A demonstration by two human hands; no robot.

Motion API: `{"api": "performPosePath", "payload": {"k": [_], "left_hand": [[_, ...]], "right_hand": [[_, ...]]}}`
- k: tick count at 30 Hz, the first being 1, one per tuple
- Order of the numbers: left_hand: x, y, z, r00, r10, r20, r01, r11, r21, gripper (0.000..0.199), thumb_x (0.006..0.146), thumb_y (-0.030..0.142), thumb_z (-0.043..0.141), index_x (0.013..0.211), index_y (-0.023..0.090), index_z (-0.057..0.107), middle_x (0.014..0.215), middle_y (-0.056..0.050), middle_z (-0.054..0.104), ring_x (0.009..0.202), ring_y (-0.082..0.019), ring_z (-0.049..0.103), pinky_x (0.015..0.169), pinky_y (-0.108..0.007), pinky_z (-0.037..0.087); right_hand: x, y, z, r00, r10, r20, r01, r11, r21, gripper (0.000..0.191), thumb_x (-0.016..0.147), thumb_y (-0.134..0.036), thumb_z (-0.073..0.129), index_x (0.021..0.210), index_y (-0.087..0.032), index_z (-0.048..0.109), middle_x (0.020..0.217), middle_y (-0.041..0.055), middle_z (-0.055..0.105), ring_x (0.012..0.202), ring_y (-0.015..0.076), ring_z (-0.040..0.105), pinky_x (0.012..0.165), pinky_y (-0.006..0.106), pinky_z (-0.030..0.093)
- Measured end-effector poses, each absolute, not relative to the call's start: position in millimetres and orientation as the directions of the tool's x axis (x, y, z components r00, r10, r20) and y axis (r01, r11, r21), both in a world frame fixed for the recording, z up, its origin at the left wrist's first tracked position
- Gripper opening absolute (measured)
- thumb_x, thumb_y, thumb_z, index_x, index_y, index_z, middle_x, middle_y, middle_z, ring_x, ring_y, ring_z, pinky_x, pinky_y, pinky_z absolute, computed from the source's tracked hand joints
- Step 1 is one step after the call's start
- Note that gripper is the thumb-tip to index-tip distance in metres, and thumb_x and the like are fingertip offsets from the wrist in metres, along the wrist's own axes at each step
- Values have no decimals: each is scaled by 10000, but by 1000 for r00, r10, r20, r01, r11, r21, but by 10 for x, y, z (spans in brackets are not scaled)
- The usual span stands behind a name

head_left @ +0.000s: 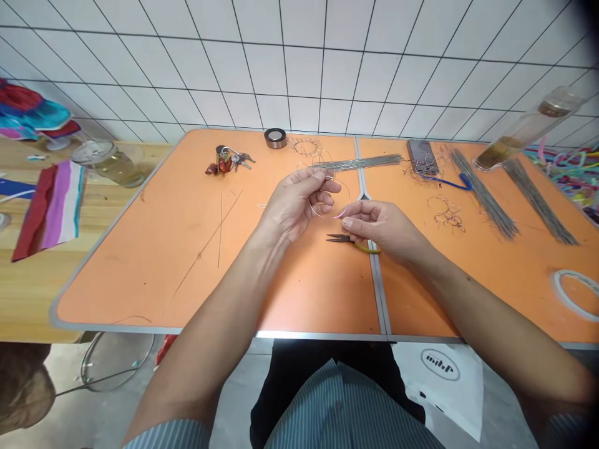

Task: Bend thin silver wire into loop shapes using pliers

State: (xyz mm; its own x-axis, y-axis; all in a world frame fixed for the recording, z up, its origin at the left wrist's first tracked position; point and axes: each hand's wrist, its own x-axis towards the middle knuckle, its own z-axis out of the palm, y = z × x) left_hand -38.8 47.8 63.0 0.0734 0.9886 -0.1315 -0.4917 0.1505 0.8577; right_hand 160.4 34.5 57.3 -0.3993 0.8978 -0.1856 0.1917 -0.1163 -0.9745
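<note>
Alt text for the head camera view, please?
A person's left hand holds a thin wire loop, with the right hand pinched close beside it, above yellow-handled pliers on an orange folding table. Bundles of straight wire lie beyond.

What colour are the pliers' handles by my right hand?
The handles are yellow, clearest in the head view.

One left hand (294,206); one right hand (384,229); one pair of pliers (350,243); three wire bundles (362,163); two jars (108,163); two tape rolls (275,137); one phone (422,156); one key bunch (227,161).
</note>
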Motion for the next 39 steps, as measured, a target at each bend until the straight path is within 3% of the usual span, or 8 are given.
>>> {"api": "performPosePath", "payload": {"k": [5, 16, 25, 33, 39], "left_hand": [[-388, 490, 573, 90, 991, -99, -502, 131, 855, 148, 999, 254, 774, 957, 126, 712, 804, -27, 777, 547, -66, 669, 516, -166, 550], [-371, 479, 569, 95, 990, -108, -488, 141, 861, 130, 1006, 237, 753, 955, 124, 716, 817, -34, 782, 551, -73, 671, 509, -179, 549], [-370, 455, 579, 137, 987, -87, -451, 140, 882, 125, 962, 237, 779, 929, 131, 722, 789, -27, 770, 482, -57, 610, 424, -164, 440], [-293, 377, 562, 170, 984, -56, -379, 118, 918, 167, 912, 272, 826, 934, 131, 738, 840, -40, 783, 553, -67, 640, 492, -170, 518], [-206, 349, 521, 136, 988, -71, -336, 114, 935, 158, 890, 262, 815, 943, 146, 723, 853, -34, 775, 573, -82, 657, 523, -195, 562]], "right_hand": [[1584, 375, 531, -392, 912, -125, 81, -101, -992, 447, 743, -539, 974, 908, -185, 756, 773, 3, 697, 647, 112, 584, 609, 279, 486], [1585, 346, 515, -389, 913, -125, 101, -93, -991, 320, 793, -443, 932, 869, -189, 754, 772, 4, 698, 646, 113, 578, 613, 276, 474], [1718, 422, 511, -380, 919, -109, 76, -86, -993, 273, 852, -427, 891, 889, -198, 747, 822, 7, 701, 679, 117, 588, 642, 265, 491], [1700, 374, 712, -203, 976, 81, 273, 136, -953, 135, 908, -327, 793, 882, -203, 747, 868, 28, 721, 750, 149, 611, 698, 291, 506], [1637, 411, 644, -171, 967, 188, 344, 238, -908, 95, 902, -301, 759, 863, -219, 731, 866, 43, 753, 798, 190, 651, 744, 341, 511]]}}
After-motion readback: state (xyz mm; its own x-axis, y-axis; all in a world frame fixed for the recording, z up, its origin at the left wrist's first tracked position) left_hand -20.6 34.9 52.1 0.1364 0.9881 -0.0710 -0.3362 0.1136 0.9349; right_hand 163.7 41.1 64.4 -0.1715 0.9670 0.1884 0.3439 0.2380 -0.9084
